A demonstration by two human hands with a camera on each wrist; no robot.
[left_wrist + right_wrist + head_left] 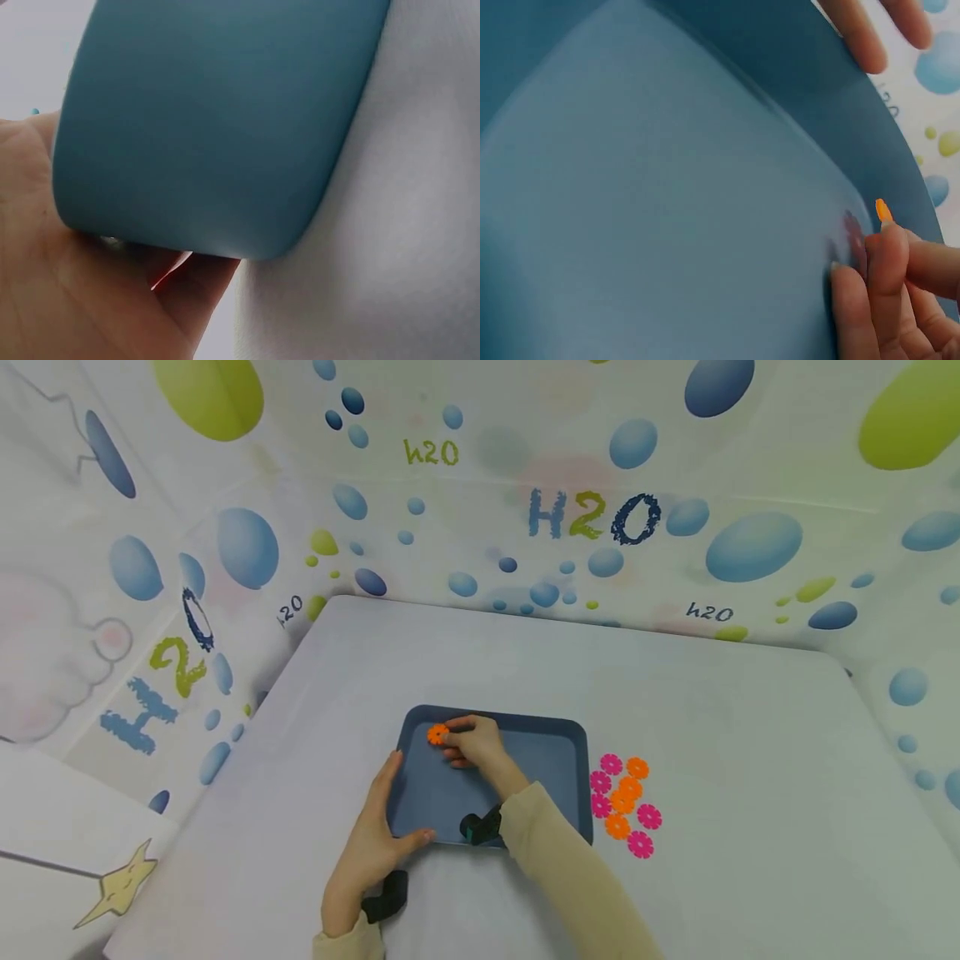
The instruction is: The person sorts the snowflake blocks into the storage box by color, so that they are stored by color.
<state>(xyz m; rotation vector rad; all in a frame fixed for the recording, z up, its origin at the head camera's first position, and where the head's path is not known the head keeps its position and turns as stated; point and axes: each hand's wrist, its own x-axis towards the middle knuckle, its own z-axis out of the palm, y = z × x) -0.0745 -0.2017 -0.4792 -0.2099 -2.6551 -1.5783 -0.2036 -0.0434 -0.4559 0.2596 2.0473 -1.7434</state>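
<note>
A blue-grey rectangular tray (517,777) lies on the white table. My left hand (377,839) holds its near left corner, fingers along the left side and thumb at the front rim; in the left wrist view the hand (90,285) sits close around the tray's outer wall (202,127). Over the tray's far left part, my right hand (477,745) pinches an orange flower-shaped piece (437,734) between thumb and fingers. The right wrist view shows that piece (883,211) nearly edge-on at the fingertips, near the tray wall, with a dark reflection on the tray floor.
Right of the tray lies a loose group of several flower-shaped pieces, some orange (630,788), some pink (649,816). The nearest pink ones are close to the tray's right rim. Behind the table (720,710) stands a white wall covering (480,535) with blue and green spots.
</note>
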